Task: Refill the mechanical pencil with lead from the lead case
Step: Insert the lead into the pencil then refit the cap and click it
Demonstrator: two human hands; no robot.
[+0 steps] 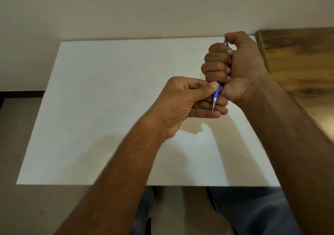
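A blue mechanical pencil (pixel 216 93) with a silver tip pointing down toward me is held above the white table (pixel 108 108). My right hand (pixel 233 66) wraps the upper barrel in a fist, its thumb pressed over the pencil's top end (pixel 226 41). My left hand (pixel 188 101) pinches the blue grip section between thumb and fingers, and its lower fingers lie under the tip. Most of the barrel is hidden inside my right fist. No lead case shows in the head view.
A wooden surface (pixel 298 59) adjoins the white table at the right. A plain wall (pixel 144 8) rises behind the table. My legs (pixel 253 213) show below the table's near edge.
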